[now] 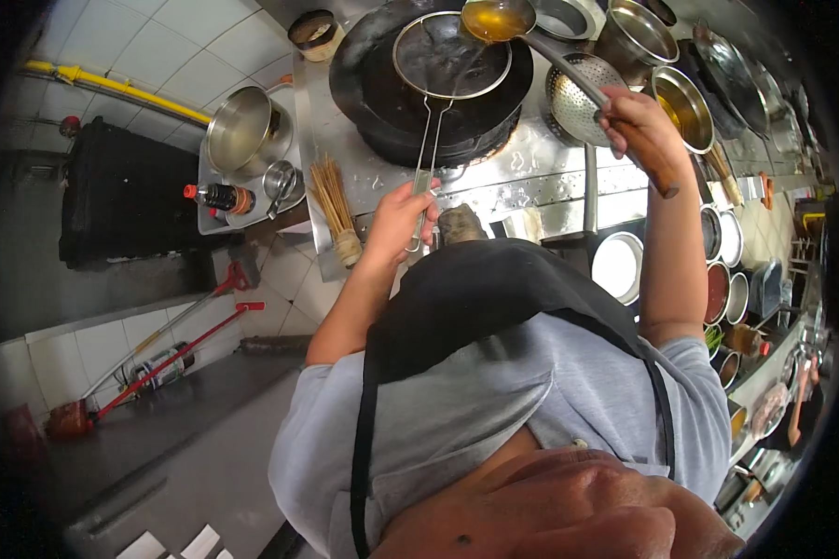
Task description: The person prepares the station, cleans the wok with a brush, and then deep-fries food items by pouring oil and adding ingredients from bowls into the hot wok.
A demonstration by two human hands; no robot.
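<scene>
My left hand (pixel 407 215) grips the wire handle of a round mesh strainer (pixel 453 94), whose hoop is above a black wok (pixel 363 105) on the stove. In my right hand (pixel 640 126) is the wooden-ended handle of a metal ladle (pixel 496 35). Golden liquid, apparently oil, fills its bowl, which sits over the strainer's upper right rim. A thin streak seems to run down from the ladle across the mesh. Beneath my right forearm and hand lies a perforated skimmer (pixel 579 94), its handle pointing toward me. What the wok's bottom holds is hard to see.
Right of the skimmer stands a metal pot of yellow oil (pixel 684 105), with a deeper pot (pixel 643 31) behind. A bamboo wok brush (pixel 335 202) lies on the stove's left edge. Farther left, a tray (pixel 213 218) bears a steel pot (pixel 245 133) and a dark sauce bottle (pixel 222 198).
</scene>
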